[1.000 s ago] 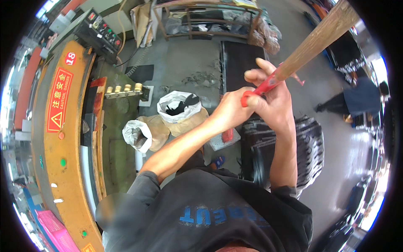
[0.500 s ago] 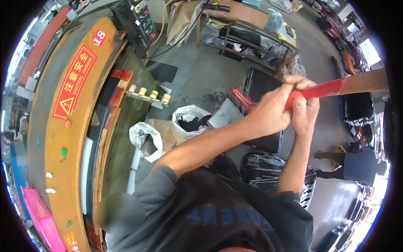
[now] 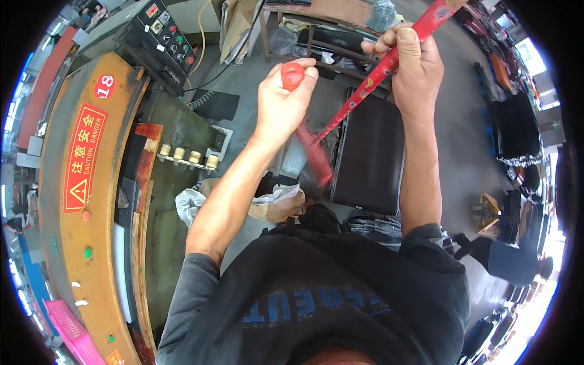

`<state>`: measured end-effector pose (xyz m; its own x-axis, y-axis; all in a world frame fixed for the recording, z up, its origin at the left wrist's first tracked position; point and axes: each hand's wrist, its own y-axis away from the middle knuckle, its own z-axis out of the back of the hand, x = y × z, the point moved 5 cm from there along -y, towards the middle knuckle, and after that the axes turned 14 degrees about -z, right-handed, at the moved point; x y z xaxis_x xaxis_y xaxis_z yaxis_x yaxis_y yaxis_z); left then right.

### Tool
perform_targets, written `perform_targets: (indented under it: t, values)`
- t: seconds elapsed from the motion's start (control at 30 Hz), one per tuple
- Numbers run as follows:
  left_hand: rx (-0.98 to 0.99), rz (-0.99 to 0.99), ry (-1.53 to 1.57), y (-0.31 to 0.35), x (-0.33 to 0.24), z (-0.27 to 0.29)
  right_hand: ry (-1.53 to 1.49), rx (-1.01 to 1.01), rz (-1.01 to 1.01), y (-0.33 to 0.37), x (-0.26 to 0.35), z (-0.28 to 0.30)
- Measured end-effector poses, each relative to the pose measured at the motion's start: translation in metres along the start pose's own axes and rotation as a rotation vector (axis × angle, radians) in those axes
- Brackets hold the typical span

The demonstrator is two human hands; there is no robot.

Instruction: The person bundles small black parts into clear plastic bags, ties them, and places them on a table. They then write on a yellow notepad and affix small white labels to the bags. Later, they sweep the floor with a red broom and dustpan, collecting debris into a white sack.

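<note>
My left hand is closed round a red, round-ended handle, seen almost end-on; the rest of it is mostly hidden behind the fist. To the right, my right hand is wrapped round a long red pole, whose upper end turns to bare wood. The pole slants down leftward to a red bar-shaped head, smeared by motion. Whether the left handle also joins that head, I cannot tell. Below the head, white sacks hold dark scraps.
An orange-yellow machine with a button panel stands at left, cream rollers beside it. A dark sheet stack lies beneath my right hand. Beyond is a loaded bench. Another person is at right, near a yellow hand truck.
My hands, close together before, have moved apart, the left one leftward and up, the right one up. The pole has swung from nearly level to a steep slant. The view has shifted.
</note>
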<state>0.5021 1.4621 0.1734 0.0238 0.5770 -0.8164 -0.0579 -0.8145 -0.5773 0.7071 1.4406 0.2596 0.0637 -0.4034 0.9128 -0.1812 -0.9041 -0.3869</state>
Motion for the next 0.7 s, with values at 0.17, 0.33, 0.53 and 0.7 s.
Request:
perform_targets:
  t: [0.17,0.33,0.53,0.7]
  values:
    - [-0.018,0.158,0.089,-0.018,0.040,-0.034,0.319,0.248,-0.107,-0.023,-0.067,-0.021]
    - [-0.224,0.032,0.271,-0.040,0.058,-0.033,-0.164,0.540,-0.461,-0.024,-0.150,-0.028]
    - [-0.228,0.082,0.173,-0.038,0.053,-0.045,0.328,0.426,-0.411,0.027,-0.225,-0.051]
    - [0.042,-0.082,-0.002,-0.014,0.027,-0.049,0.010,0.170,-0.485,0.044,-0.249,-0.011]
